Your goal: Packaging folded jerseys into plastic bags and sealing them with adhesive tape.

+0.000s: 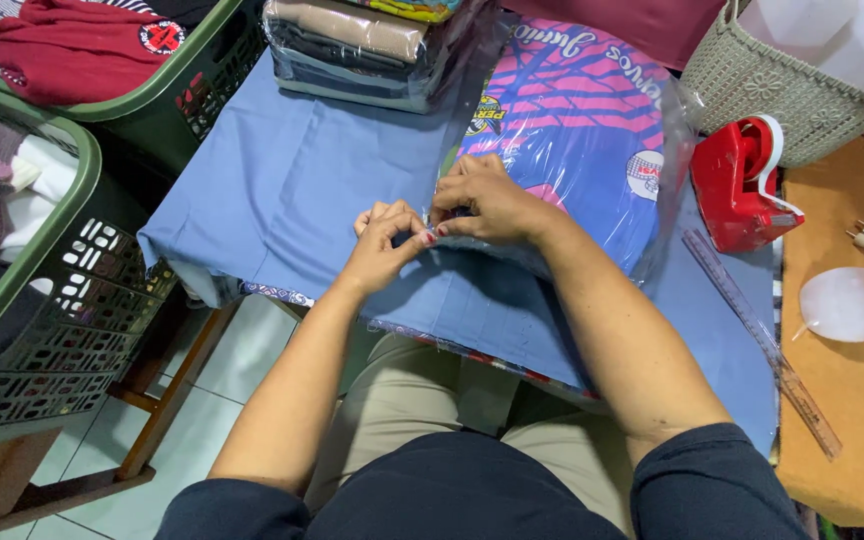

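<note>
Both hands meet at the near-left corner of the clear bag [592,130] holding a folded shirt on the blue cloth [282,190]. Left hand [384,238] and right hand [482,200] pinch the bag's edge closed, apparently to keep it flat. Tape dispenser [742,180] sits right.

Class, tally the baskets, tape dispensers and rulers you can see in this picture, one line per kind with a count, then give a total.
Green baskets: 2
Beige basket: 1
Red tape dispenser: 1
Ruler: 1
Total: 5

Single head view, steeply downward, close range.
</note>
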